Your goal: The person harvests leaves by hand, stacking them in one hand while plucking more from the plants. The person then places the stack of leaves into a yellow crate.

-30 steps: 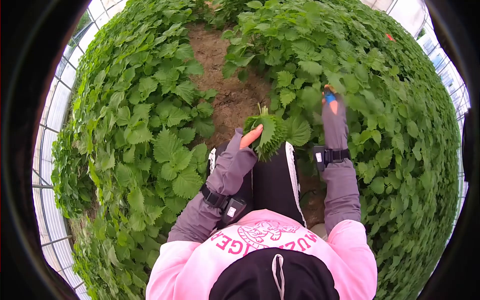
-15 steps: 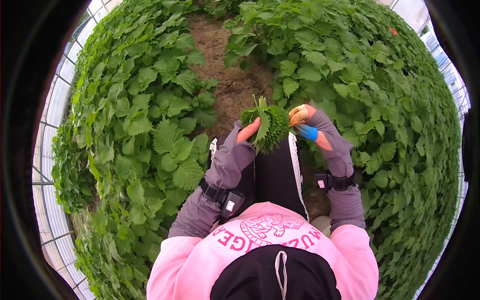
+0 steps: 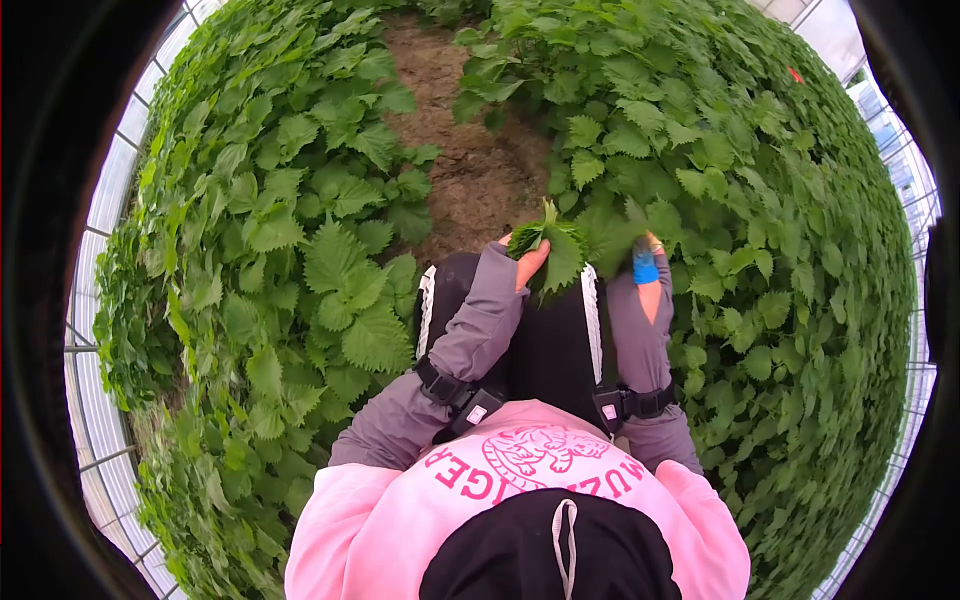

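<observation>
My left hand (image 3: 532,264) is closed on a stacked bundle of perilla leaves (image 3: 564,252), green with toothed edges. Its thumb presses on the near side, and the stems point up and away from me. Off to the right, my right hand (image 3: 648,262), with blue and tan coverings at the fingers, reaches in among the leaves of the right-hand plants (image 3: 690,215). Motion and foliage blur its fingertips, so whether they grip a leaf cannot be made out.
Dense leafy plants (image 3: 330,270) line the left side too. A bare soil path (image 3: 470,150) runs ahead between the rows. My knees (image 3: 550,340) are below the hands. Greenhouse walls (image 3: 115,210) curve along the edges, and a small red marker (image 3: 796,75) shows at upper right.
My right hand has moved from beside the bundle rightward into the plants. My left hand has shifted slightly right and turned the bundle, still holding it.
</observation>
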Action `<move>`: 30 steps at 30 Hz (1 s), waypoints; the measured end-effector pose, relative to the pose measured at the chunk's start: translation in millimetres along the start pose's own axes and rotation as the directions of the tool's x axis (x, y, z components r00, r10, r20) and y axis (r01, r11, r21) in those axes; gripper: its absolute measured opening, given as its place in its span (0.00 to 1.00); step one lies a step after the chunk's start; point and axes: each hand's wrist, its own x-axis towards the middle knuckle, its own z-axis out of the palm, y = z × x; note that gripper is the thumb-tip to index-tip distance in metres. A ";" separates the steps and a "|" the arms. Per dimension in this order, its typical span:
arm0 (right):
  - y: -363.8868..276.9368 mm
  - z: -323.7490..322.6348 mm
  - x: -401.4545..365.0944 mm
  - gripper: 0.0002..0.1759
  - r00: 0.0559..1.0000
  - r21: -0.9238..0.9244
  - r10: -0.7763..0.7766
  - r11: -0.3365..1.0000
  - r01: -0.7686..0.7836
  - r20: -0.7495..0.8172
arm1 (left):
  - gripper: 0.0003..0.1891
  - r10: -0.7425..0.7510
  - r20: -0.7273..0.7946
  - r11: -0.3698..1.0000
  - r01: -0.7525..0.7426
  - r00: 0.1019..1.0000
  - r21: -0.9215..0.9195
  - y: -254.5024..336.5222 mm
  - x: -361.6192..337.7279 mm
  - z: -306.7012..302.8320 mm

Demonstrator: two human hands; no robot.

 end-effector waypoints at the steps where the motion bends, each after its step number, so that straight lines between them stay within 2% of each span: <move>1: -0.1 -5.1 7.4 0.13 0.990 0.053 -0.081 0.996 0.075 0.114 | 0.11 0.059 -0.021 0.990 -0.056 0.998 0.132 2.0 2.6 -1.3; 2: -10.6 -7.6 3.7 0.11 0.970 0.034 -0.078 0.997 0.072 0.232 | 0.11 0.117 -0.036 0.959 -0.103 0.992 0.264 2.9 3.3 -2.4; 4: -34.3 2.5 -10.7 0.10 0.874 -0.055 -0.016 0.997 0.049 0.485 | 0.10 0.113 -0.049 0.958 -0.095 0.992 0.271 10.8 -1.1 5.3; 5: -33.2 4.8 -6.0 0.10 0.784 -0.289 -0.069 0.907 0.307 0.617 | 0.10 0.108 -0.048 0.956 -0.091 0.993 0.278 12.5 -2.0 9.6; 6: -34.3 10.0 -9.2 0.12 0.773 -0.420 0.029 0.852 0.313 0.634 | 0.10 0.106 -0.049 0.956 -0.088 0.993 0.278 3.2 1.1 7.4; 8: -26.6 21.6 -2.5 0.12 0.740 -0.415 0.048 0.851 0.321 0.671 | 0.10 0.164 0.177 0.980 -0.180 0.970 0.080 -27.2 12.7 -2.0; 9: -20.6 21.9 3.8 0.12 0.740 -0.416 0.048 0.851 0.322 0.671 | 0.10 0.191 0.200 0.980 -0.197 0.961 0.009 -25.9 10.9 2.6; 10: -12.3 21.5 10.5 0.13 0.758 -0.446 -0.006 0.805 0.391 0.653 | 0.10 0.193 0.198 0.980 -0.198 0.961 0.009 -23.4 7.4 2.9; 11: -7.9 21.5 14.3 0.14 0.769 -0.476 -0.062 0.753 0.455 0.636 | 0.11 0.132 0.150 0.982 -0.150 0.980 0.113 -20.7 3.6 2.4; 12: -10.1 22.3 15.7 0.14 0.766 -0.474 -0.061 0.754 0.455 0.639 | 0.11 0.077 0.095 0.972 -0.096 0.993 0.215 -13.6 0.1 3.5; 13: -14.7 22.6 17.2 0.15 0.800 -0.615 0.026 0.655 0.440 0.600 | 0.14 0.020 0.095 0.991 -0.032 0.995 0.128 -6.7 -1.6 5.6; 14: -17.5 23.0 18.7 0.17 0.833 -0.737 0.104 0.533 0.415 0.544 | 0.14 0.021 0.092 0.991 -0.032 0.996 0.127 -0.7 -7.8 7.9; 16: -11.1 23.6 22.7 0.19 0.836 -0.725 0.048 0.526 0.444 0.547 | 0.18 0.228 0.022 0.880 -0.216 0.973 0.423 25.7 -24.7 16.8; 17: -7.3 23.8 25.0 0.21 0.837 -0.714 -0.010 0.516 0.473 0.547 | 0.18 0.228 0.024 0.880 -0.217 0.973 0.422 28.1 -22.3 17.0; 18: -5.4 24.4 26.9 0.21 0.837 -0.715 -0.013 0.514 0.474 0.546 | 0.17 0.033 0.084 0.995 -0.040 0.996 0.087 30.4 -18.0 17.3; 19: -4.2 25.7 29.0 0.21 0.865 -0.708 0.025 0.586 0.393 0.501 | 0.17 -0.130 0.209 0.955 0.179 0.969 -0.237 32.3 -13.1 17.9; 20: -2.7 27.0 32.0 0.23 0.888 -0.693 0.064 0.651 0.309 0.456 | 0.17 -0.124 0.219 0.956 0.176 0.968 -0.236 31.8 -9.1 18.4; 22: -0.9 32.6 38.0 0.24 0.854 -0.674 0.017 0.623 0.398 0.520 | 0.14 -0.023 0.175 1.000 0.025 0.984 -0.010 25.2 0.2 19.4; 23: -11.7 37.5 37.2 0.25 0.869 -0.696 0.178 0.680 0.231 0.461 | 0.12 -0.099 0.131 0.994 0.091 0.986 0.062 19.4 8.0 11.4; 24: -26.8 46.3 36.4 0.26 0.851 -0.704 0.335 0.708 0.056 0.405 | 0.11 -0.052 0.082 0.981 0.036 0.995 0.192 19.6 13.4 9.6; 25: -26.3 45.7 45.5 0.25 0.860 -0.694 0.245 0.702 0.162 0.449 | 0.11 -0.040 0.070 0.992 0.031 0.997 0.119 14.7 18.3 7.1; 26: -29.1 46.5 60.2 0.25 0.865 -0.690 0.224 0.703 0.176 0.449 | 0.11 -0.031 0.054 0.999 0.028 0.998 0.045 9.6 22.3 4.5; 28: -40.9 51.0 106.6 0.23 0.919 -0.535 -0.137 0.778 0.330 0.369 | 0.10 -0.016 0.049 0.997 0.013 0.999 0.073 16.8 25.8 2.9; 30: -57.6 51.8 167.0 0.22 0.912 -0.459 -0.354 0.788 0.411 0.209 | 0.10 -0.045 0.033 0.993 0.041 0.998 0.113 18.2 31.3 0.2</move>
